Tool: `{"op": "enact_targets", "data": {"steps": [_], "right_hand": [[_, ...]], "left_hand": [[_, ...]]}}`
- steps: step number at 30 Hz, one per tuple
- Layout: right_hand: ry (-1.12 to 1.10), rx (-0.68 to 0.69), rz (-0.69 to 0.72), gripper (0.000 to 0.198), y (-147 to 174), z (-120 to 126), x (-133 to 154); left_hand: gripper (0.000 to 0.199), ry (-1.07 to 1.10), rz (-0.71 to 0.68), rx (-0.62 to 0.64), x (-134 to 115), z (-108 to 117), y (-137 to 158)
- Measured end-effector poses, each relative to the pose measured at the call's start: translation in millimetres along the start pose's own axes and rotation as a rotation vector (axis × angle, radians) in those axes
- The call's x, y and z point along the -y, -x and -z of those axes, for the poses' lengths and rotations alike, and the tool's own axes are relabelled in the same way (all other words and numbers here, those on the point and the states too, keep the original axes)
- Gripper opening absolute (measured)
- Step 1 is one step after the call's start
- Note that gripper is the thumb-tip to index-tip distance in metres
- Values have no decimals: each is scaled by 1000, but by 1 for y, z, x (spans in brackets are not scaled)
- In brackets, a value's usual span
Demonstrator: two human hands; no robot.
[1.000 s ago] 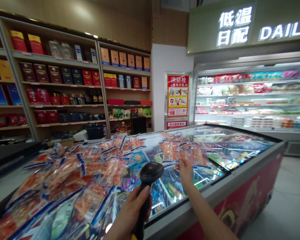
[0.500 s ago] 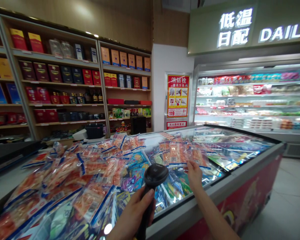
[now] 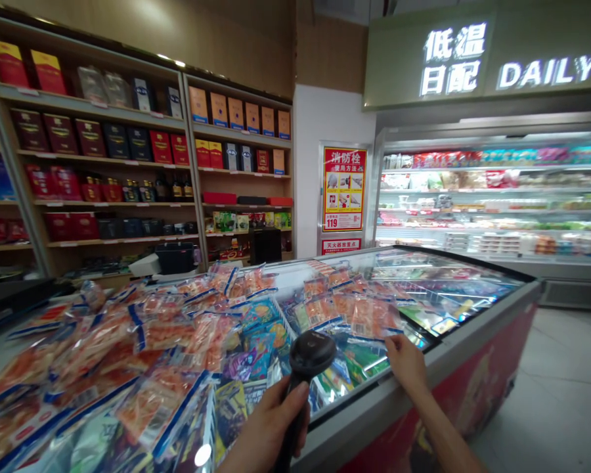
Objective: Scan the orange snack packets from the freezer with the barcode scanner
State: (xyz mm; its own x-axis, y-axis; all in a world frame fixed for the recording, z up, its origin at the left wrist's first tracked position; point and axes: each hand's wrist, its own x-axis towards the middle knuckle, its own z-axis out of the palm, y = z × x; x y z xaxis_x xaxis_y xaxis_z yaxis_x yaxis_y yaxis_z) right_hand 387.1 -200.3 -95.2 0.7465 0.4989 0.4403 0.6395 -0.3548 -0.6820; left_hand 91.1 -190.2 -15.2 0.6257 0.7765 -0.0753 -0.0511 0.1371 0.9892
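Note:
My left hand [image 3: 270, 424] is wrapped round the handle of a black barcode scanner [image 3: 311, 353], whose head points forward over the freezer. To its right, my right hand [image 3: 408, 362] pinches the near corner of a clear packet of orange-pink food [image 3: 374, 316] with a blue edge. A barcode shows on the left part of this packet. It lies close over other similar packets [image 3: 320, 310] on the freezer's glass top; whether it touches them I cannot tell. A large heap of the same packets [image 3: 152, 328] spreads to the left of the scanner.
The chest freezer [image 3: 453, 358] has a raised grey rim and a white wire basket [image 3: 282, 312] among colourful bags. Shelves of boxed goods [image 3: 128, 148] stand at the back left. A lit refrigerated display [image 3: 473, 210] is at the back right, with floor [image 3: 556, 374] before it.
My right hand has moved right and slightly nearer, and the packet at its fingers has shifted the same way. The scanner stays almost in place. My view has turned a little right.

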Motion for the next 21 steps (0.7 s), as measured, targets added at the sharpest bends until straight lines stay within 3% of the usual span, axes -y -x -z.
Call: {"op": "enact_targets", "data": {"steps": [7,14,18,21], "right_hand": [[190,55,54,21,-16,-8,4],[31,-249,56,38,-7,-3,14],[-130,-260,169,37,11,-17,52],[-263,-74,240,34,30,-41,101]], "left_hand": [[31,34,51,-75,-4,3,2],[32,69,55,-151,-7,23,15],[32,68,23,-226,-7,44,27],[32,81,-3,-305,-7,62,38]]}}
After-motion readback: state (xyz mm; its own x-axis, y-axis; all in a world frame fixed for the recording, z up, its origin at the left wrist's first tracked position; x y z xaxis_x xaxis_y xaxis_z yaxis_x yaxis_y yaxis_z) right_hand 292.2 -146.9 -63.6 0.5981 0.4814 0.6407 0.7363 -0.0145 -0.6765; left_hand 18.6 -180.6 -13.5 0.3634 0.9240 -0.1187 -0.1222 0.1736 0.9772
